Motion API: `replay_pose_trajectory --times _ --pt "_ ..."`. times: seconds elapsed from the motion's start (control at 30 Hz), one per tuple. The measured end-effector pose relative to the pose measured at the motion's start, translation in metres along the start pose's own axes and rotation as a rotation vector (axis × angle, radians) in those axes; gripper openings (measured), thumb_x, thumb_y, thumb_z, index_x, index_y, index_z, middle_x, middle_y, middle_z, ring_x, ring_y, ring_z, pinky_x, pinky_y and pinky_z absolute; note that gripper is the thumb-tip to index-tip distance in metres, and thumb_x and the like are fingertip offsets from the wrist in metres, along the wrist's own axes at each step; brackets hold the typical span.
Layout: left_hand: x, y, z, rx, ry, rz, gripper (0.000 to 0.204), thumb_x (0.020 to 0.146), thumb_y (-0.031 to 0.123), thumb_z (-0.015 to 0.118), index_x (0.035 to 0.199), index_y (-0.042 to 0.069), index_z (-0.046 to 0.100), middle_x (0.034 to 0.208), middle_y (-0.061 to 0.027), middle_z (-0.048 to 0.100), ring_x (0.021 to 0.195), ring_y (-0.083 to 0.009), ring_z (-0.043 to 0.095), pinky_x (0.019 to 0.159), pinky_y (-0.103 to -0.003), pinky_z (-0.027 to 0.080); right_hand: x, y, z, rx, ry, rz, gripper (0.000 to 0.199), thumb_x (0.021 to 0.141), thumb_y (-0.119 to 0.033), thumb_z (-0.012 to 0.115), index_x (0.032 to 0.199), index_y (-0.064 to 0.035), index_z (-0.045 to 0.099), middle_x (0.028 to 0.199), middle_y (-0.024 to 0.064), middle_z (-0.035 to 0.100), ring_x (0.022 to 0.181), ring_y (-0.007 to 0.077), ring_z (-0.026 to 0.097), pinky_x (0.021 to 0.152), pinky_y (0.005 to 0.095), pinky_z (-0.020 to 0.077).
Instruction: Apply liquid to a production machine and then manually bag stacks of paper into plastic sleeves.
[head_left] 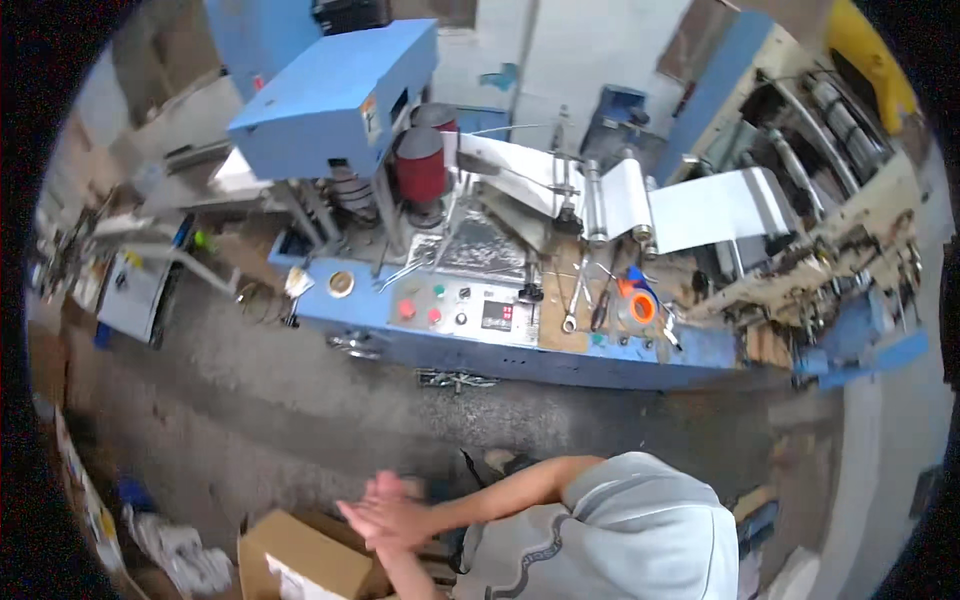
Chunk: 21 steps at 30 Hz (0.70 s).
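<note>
Down at the lower middle of the frame, the right hand point(405, 522) and the left hand point(387, 488) meet, blurred and overlapping; the right has its fingers stretched out toward the left of the frame; how far the left is open, and whether anything sits between the palms, I cannot tell. Just beside them, at the lower left, stands a cardboard box point(310, 552), a tan panel of it facing up; a white piece point(292, 582) shows at its bottom edge, but whether that lies inside or on the outside is unclear, and most of the inside is hidden. Left of centre, a small round tub point(341, 284) stands on the blue machine point(460, 357), with something tan in it; a crumpled rag point(298, 282) lies near its left side; to the right, past the wrenches point(577, 295), rests an orange-centred tape roll point(640, 308).
</note>
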<state>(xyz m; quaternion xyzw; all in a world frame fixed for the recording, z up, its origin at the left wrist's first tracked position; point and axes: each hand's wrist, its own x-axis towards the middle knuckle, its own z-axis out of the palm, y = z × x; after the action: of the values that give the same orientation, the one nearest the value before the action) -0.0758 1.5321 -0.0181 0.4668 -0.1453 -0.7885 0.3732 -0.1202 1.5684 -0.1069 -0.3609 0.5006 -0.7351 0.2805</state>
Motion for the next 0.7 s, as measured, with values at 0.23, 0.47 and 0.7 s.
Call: replay_pose_trajectory --times 0.23,0.47,0.7 --pt "0.133 0.144 -0.038 -0.18 0.021 -0.197 0.101 0.085 0.074 0.047 0.15 0.002 0.017 0.143 -0.0228 0.04 0.13 -0.0333 0.045 0.108 -0.048 0.037 0.137 -0.086 0.039 -0.322 -0.88 0.417 0.057 0.094 -0.042 0.054 0.139 -0.0078 0.046 0.117 0.0186 0.064 0.104 0.0321 0.063 0.09 0.0389 0.0488" --pt "0.237 0.25 -0.057 0.355 -0.187 -0.203 0.085 0.088 0.067 0.052 0.14 0.001 0.038 0.128 -0.0208 0.052 0.118 -0.0298 0.053 0.102 -0.044 0.042 0.13 0.001 -0.043 -0.884 -0.257 0.927 0.066 0.089 -0.061 0.049 0.125 -0.0054 0.059 0.12 0.0208 0.063 0.111 0.0372 0.06 0.094 0.0446 0.048" --pt "0.353 0.27 -0.181 0.948 -0.281 -0.457 0.046 0.094 0.054 0.053 0.094 0.008 0.057 0.085 -0.005 0.062 0.068 -0.0205 0.057 0.061 -0.038 0.046 0.026 0.139 -0.061 -0.333 -0.001 1.328 0.052 0.089 -0.057 0.057 0.105 -0.0095 0.07 0.101 0.0069 0.071 0.085 0.018 0.065 0.079 0.0356 0.053"
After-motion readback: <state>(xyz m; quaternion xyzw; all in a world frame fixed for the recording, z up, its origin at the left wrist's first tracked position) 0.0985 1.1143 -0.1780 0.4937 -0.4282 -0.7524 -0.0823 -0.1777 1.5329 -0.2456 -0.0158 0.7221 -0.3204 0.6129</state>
